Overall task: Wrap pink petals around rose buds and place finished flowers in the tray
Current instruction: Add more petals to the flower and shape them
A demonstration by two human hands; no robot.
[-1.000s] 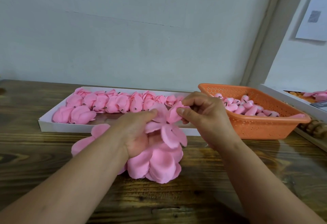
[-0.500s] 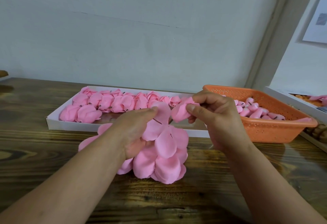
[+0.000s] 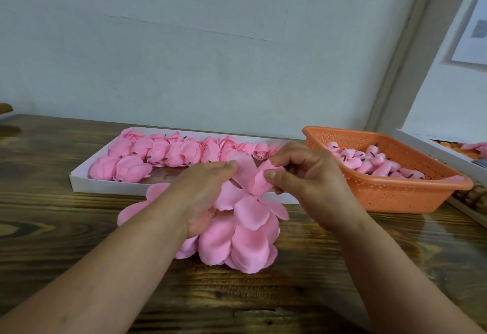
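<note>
Two bare forearms, no sleeves, no jewellery

R hand pinches petal-wrapped bud, L hand holds petal stack before tray.

Rose bud mostly hidden inside petal and right-hand fingers — far-right tray cut off.

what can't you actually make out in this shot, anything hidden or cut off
- Head view: whether a rose bud sits inside the petal that the right hand pinches; the fingers cover it.
- Left hand: its fingertips are hidden behind the petal stack.
- White tray: its right end is behind the hands.
- Second tray at far right: cut off by the picture edge.
- Wall paper: cut off, print too blurred.
</note>
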